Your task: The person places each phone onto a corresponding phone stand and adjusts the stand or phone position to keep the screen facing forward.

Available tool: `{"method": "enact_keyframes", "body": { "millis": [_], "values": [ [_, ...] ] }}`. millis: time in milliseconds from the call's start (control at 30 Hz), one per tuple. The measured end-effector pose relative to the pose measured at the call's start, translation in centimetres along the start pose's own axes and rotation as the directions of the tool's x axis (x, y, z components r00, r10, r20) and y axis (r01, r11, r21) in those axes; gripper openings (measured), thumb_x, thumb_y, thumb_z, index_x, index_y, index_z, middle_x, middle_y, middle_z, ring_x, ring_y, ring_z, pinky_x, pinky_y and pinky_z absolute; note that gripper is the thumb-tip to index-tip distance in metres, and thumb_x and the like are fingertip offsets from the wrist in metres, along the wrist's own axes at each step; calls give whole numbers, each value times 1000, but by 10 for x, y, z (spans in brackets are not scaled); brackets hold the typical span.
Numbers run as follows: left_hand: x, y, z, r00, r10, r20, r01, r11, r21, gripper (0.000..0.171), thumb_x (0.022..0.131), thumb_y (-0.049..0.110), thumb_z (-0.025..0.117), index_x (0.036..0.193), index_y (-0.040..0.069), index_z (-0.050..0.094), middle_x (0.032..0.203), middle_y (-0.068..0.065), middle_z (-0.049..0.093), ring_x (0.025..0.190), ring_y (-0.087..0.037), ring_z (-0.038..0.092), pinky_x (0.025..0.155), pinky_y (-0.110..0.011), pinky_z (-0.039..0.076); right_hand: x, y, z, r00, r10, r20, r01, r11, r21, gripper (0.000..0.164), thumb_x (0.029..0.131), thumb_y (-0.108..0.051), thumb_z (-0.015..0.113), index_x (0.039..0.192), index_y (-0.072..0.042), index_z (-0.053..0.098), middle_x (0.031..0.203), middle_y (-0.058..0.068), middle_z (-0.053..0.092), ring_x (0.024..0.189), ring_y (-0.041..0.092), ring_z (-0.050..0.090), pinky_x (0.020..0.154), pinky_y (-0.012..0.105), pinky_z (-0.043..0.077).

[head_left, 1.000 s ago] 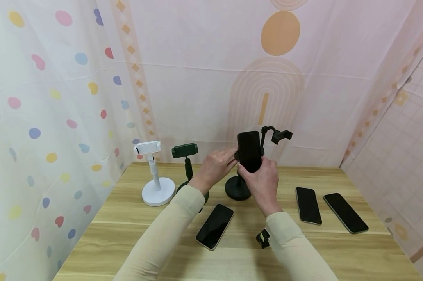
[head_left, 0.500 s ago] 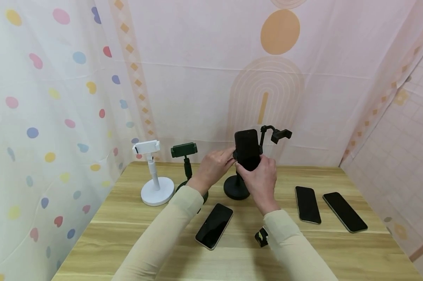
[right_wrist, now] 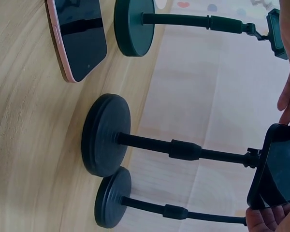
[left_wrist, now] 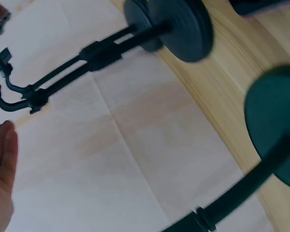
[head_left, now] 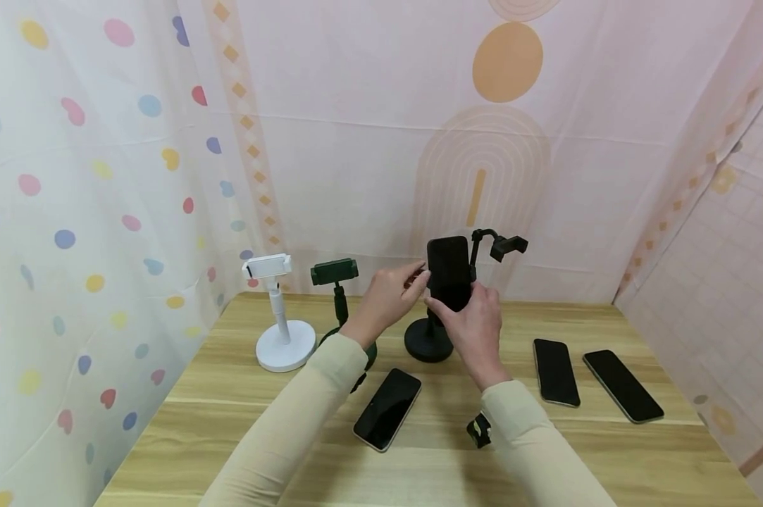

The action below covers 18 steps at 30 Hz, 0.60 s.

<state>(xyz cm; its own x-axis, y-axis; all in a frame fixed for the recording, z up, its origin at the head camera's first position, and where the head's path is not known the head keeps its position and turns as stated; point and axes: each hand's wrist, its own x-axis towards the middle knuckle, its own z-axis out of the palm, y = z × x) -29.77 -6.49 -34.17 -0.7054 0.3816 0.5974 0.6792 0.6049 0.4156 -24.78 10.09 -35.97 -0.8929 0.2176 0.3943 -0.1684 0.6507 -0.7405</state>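
Note:
A black smartphone (head_left: 449, 274) stands upright at the top of a black phone stand (head_left: 428, 341). My right hand (head_left: 476, 320) grips its lower part, thumb at the left side and fingers on the right. At the phone's left edge is my left hand (head_left: 390, 296), thumb and fingers parted; its straight fingers (left_wrist: 5, 154) appear apart from the stands in the left wrist view. In the right wrist view, the phone (right_wrist: 282, 166) sits at the end of the stand's pole (right_wrist: 183, 150), and the clamp behind it is mostly hidden.
A second black stand (head_left: 508, 245) rises behind. To the left stand a white phone stand (head_left: 286, 345) and a green phone stand (head_left: 335, 272). One phone (head_left: 387, 410) lies in front, and two phones (head_left: 556, 373) lie at right. A small black item (head_left: 479, 429) shows by the right sleeve.
My left fingers have come away from the clamp's side and spread from the thumb. My right hand keeps its grip on the phone, which has shifted only slightly in view.

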Motion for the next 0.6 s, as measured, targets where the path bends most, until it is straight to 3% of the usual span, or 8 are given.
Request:
{"method": "enact_keyframes", "body": {
  "millis": [100, 200, 400, 600],
  "values": [
    [4, 7, -1, 982, -170, 79, 174, 983, -55, 53, 102, 46, 52, 136, 7, 60, 117, -9, 70, 101, -19, 67, 88, -37, 54, 1, 0, 0, 1000, 4, 13, -4, 1000, -10, 89, 79, -58, 77, 132, 9, 52, 122, 24, 50, 110, 37, 47, 94, 50, 43],
    [7, 10, -2, 961, -250, 118, 261, 960, -96, 57, 98, 50, 57, 137, 8, 60, 120, -10, 69, 105, -20, 66, 90, -38, 53, 2, 0, -1, 1000, -6, 17, 6, 1000, -14, 85, 81, -55, 76, 130, 10, 53, 120, 24, 51, 109, 38, 48, 93, 50, 43],
    [9, 13, -1, 952, -281, 120, 295, 947, -126, 47, 97, 40, 64, 131, 8, 65, 115, -8, 70, 101, -18, 67, 87, -35, 54, 3, 1, -3, 999, -41, 26, 41, 999, -1, 70, 89, -50, 70, 126, 9, 56, 113, 24, 53, 100, 38, 51, 85, 50, 44],
    [10, 16, 0, 954, -283, 100, 297, 938, -178, 31, 97, 34, 66, 117, 11, 71, 101, -2, 72, 89, -14, 65, 78, -31, 54, 9, 2, -7, 998, -70, 0, 70, 997, 40, 47, 95, -41, 66, 107, 4, 62, 101, 20, 59, 91, 35, 55, 75, 48, 46]
  ]
}}
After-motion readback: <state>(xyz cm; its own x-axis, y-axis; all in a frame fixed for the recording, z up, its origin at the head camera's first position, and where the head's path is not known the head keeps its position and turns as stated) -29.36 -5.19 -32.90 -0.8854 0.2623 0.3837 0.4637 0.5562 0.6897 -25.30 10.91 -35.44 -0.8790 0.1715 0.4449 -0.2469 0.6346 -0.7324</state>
